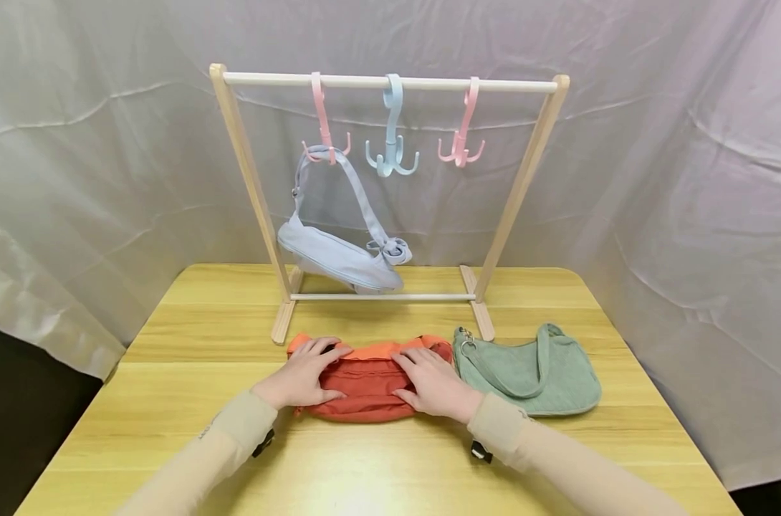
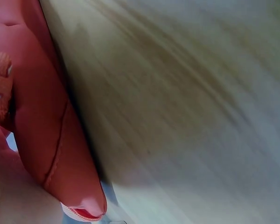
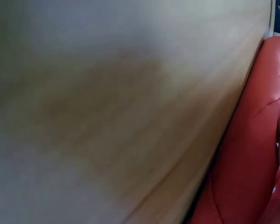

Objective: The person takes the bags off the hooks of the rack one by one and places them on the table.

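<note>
A red-orange bag (image 1: 365,389) lies on the table in front of me, its bright orange back part folded along the far side. My left hand (image 1: 303,378) holds it at the left end, fingers over the top and thumb on the near face. At the right end my right hand (image 1: 434,383) grips it in the same way. Some fingertips are hidden in the fabric. Both wrist views show the bag's red side close up, the left wrist view (image 2: 46,116) and the right wrist view (image 3: 247,154), with part of each hand at the frame edge.
Just right of the bag lies a green shoulder bag (image 1: 558,376). Behind stands a wooden rack (image 1: 526,179) with a white rail. Two pink hooks (image 1: 464,132) and a blue hook (image 1: 393,129) hang there; a light blue bag (image 1: 339,254) hangs from the left pink one.
</note>
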A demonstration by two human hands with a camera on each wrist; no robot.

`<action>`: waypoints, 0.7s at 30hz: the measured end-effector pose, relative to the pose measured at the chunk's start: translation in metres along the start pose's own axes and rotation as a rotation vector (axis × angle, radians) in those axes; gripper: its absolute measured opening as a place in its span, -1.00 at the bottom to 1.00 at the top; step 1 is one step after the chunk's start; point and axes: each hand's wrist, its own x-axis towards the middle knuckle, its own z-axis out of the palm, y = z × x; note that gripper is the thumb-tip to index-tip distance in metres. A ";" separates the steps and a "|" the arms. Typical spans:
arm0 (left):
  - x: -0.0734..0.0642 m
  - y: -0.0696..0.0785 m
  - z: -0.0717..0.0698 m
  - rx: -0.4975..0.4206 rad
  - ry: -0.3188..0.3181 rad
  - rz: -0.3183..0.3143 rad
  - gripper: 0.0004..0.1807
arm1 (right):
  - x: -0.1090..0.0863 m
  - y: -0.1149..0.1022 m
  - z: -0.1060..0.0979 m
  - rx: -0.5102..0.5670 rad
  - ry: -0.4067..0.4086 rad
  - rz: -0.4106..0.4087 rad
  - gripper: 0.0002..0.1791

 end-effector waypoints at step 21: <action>0.006 -0.008 0.000 -0.018 -0.016 -0.012 -0.25 | 0.007 0.000 -0.001 0.017 -0.015 0.020 -0.29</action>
